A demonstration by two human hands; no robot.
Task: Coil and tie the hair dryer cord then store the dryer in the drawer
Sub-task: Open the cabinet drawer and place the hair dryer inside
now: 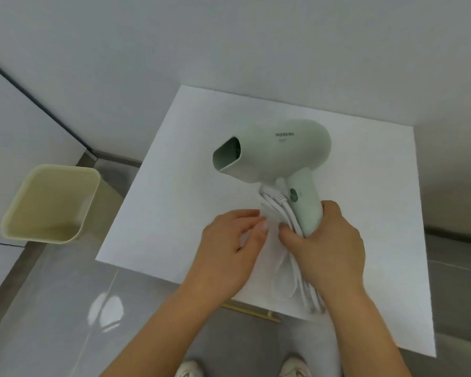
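A pale green hair dryer (278,151) lies on a white cabinet top (191,148), nozzle pointing left. My right hand (321,248) grips the lower end of its handle together with several loops of the white cord (288,213). The cord loops run down under that hand and hang past the front edge of the top. My left hand (229,243) rests just left of the cord, its fingertips pinched at the loops beside the right thumb; what they pinch is too white to make out. No drawer opening shows, only a thin wooden handle (253,312) under the front edge.
A cream plastic bin (52,202) stands on the grey tiled floor (65,308) to the left of the cabinet. White walls rise behind and to the left. The toes of two white shoes (191,370) show at the bottom edge.
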